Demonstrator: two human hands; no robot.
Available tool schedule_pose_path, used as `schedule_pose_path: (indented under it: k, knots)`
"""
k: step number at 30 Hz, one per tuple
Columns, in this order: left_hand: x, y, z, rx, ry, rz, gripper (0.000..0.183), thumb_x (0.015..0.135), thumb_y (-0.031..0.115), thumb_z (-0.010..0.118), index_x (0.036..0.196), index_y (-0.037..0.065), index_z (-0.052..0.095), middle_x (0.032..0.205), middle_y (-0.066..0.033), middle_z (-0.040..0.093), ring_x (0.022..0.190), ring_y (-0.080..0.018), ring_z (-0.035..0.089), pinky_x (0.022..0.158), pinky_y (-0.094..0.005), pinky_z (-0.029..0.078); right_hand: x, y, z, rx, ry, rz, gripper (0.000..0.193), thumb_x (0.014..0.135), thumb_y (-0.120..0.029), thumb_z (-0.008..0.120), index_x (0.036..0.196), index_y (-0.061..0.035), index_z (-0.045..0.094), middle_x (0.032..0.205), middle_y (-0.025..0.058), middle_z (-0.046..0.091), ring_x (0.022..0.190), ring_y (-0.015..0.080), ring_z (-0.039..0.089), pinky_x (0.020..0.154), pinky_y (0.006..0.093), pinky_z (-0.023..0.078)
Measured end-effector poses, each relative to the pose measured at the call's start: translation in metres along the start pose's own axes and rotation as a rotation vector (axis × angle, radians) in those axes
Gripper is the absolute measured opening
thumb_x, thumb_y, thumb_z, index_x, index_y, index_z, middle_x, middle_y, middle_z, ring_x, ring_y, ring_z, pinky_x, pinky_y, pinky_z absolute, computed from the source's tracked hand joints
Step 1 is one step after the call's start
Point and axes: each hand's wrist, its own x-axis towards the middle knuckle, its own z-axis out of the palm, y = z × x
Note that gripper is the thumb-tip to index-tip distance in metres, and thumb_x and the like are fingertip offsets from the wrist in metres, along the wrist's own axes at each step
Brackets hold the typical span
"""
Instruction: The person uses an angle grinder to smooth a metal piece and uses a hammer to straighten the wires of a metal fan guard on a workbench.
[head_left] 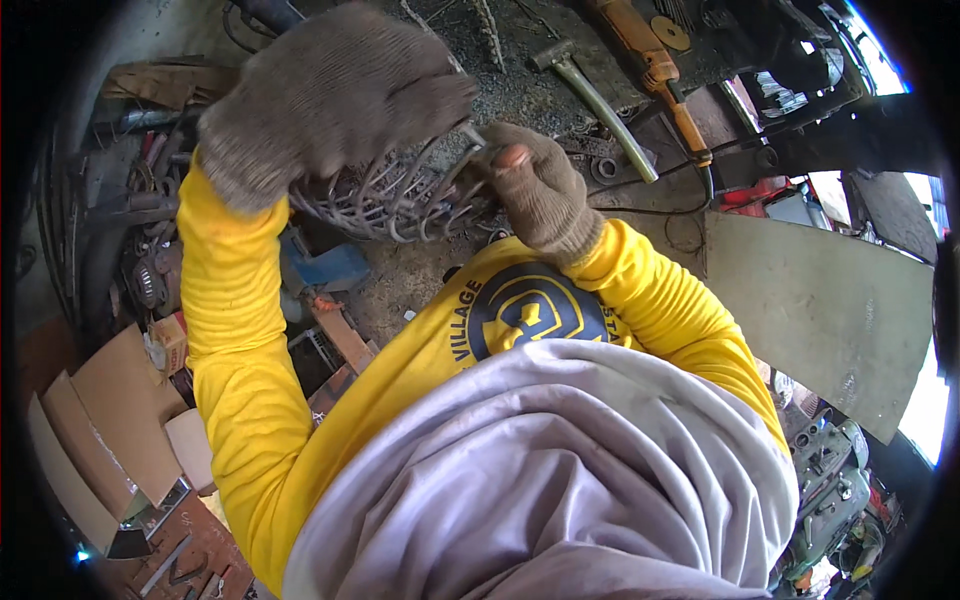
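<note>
- Seen from above, a person in a yellow long-sleeved top works with two gloved hands, a pale grey cloth draped over the chest.
- The left hand, in a brown knitted glove, is above and against the upper left of a bundle of curved metal rods; its fingers are bent together, but the glove hides whether they pinch anything.
- The right hand, gloved alike with a bare thumb tip showing, is at the bundle's right edge; its fingers are folded in, and I cannot tell exactly what they pinch.
- The bundle, its rods looping over one another, is below the left hand and left of the right hand.
- Beyond the hands, on a dark, gritty worktop, lies a hammer with a metal handle.
- To its right is an orange power tool with a cable, near a round tan disc.
- A blue metal piece sits below the bundle, to the left.
- Lower left is an open cardboard box; at right, a large greenish panel.
</note>
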Motion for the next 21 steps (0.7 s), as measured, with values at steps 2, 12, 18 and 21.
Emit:
schedule_pose_path:
  k: [2, 12, 18, 21]
  knots:
    - [0.019, 0.005, 0.007, 0.100, 0.148, -0.081, 0.025, 0.090, 0.026, 0.067, 0.097, 0.002, 0.066, 0.089, -0.0117, 0.068, 0.079, -0.0266, 0.067, 0.066, -0.0339, 0.052, -0.006, -0.003, 0.014, 0.174, 0.270, 0.309, 0.056, 0.099, -0.055, 0.047, 0.089, -0.0029, 0.065, 0.077, 0.0042, 0.062, 0.070, 0.0128, 0.055, 0.064, 0.0290, 0.046]
    - [-0.061, -0.010, 0.086, -0.239, 0.622, -0.633, 0.051, 0.089, 0.039, 0.071, 0.126, 0.006, 0.058, 0.112, -0.0163, 0.068, 0.102, -0.0315, 0.068, 0.078, -0.0358, 0.057, 0.003, 0.052, -0.005, -0.154, 0.776, 0.192, 0.070, 0.093, -0.071, 0.041, 0.101, -0.0037, 0.060, 0.076, 0.0099, 0.060, 0.069, 0.0213, 0.060, 0.064, 0.0333, 0.049]
    - [-0.026, -0.059, 0.115, -0.140, 0.558, -0.802, 0.052, 0.091, 0.042, 0.069, 0.122, 0.002, 0.061, 0.107, -0.0163, 0.068, 0.099, -0.0260, 0.066, 0.086, -0.0353, 0.052, 0.036, 0.040, 0.004, 0.710, 0.884, 0.662, 0.070, 0.095, -0.066, 0.040, 0.111, 0.0004, 0.057, 0.091, 0.0192, 0.065, 0.083, 0.0321, 0.066, 0.072, 0.0430, 0.054]
    - [-0.026, -0.086, 0.123, -0.111, 0.542, -0.727, 0.053, 0.088, 0.045, 0.071, 0.117, 0.002, 0.063, 0.106, -0.0170, 0.068, 0.096, -0.0273, 0.067, 0.084, -0.0351, 0.052, 0.015, 0.078, -0.003, -0.773, 0.537, 0.283, 0.069, 0.096, -0.059, 0.045, 0.120, 0.0051, 0.056, 0.106, 0.0292, 0.065, 0.102, 0.0416, 0.064, 0.086, 0.0416, 0.053]
